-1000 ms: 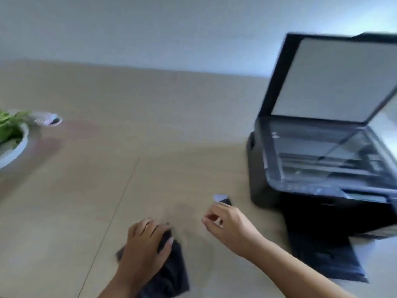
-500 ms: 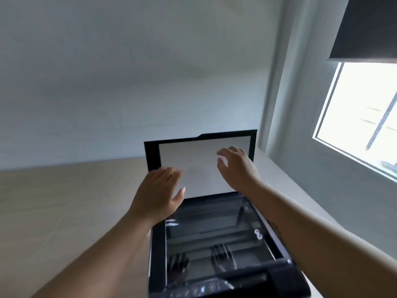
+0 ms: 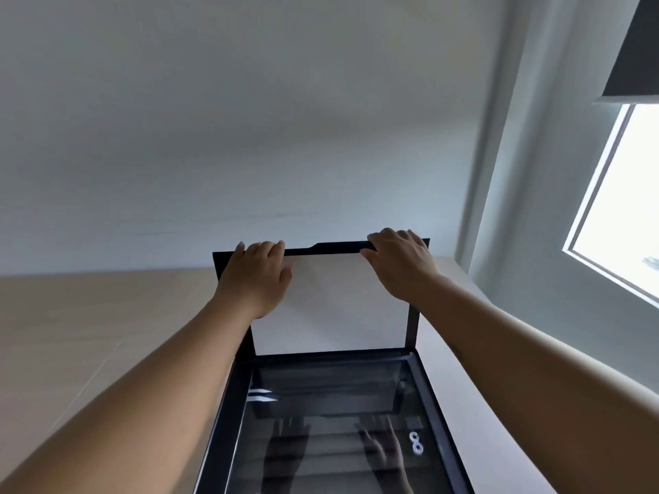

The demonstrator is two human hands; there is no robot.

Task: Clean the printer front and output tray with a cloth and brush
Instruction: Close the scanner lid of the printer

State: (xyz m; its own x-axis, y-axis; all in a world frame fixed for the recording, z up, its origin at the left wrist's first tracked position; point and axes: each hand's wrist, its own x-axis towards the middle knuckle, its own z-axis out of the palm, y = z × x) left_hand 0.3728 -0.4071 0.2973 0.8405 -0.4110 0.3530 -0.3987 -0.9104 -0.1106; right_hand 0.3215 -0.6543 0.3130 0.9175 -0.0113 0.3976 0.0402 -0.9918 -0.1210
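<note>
Both hands (image 3: 255, 276) | grip raised scanner lid (image 3: 331, 304) top edge

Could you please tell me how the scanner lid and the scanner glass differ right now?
The scanner lid stands raised, while the scanner glass lies flat. The lid's inner face is plain white; the glass is dark and reflective. Both hands grip the lid's top edge; the glass is untouched. Both have black frames.

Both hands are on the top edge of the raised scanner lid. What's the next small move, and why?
Probably swing the scanner lid gently down onto the glass. Left hand and right hand both grip its top edge, it stands open, and neither hand holds a cloth or brush.
</note>
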